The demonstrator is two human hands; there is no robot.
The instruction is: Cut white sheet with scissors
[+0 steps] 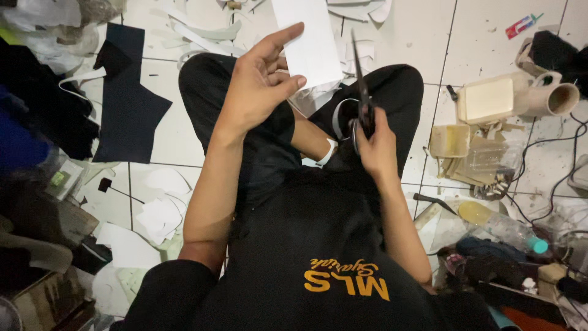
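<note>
Around both hands — paper scraps (160,208), glue tub (488,99).

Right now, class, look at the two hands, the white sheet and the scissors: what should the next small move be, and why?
Probably bring the white sheet down between the blades. The left hand pinches its lower edge and holds it up, while the right hand grips the black scissors pointing up beside the sheet's right edge. Whether the blades touch it cannot be told.
</note>
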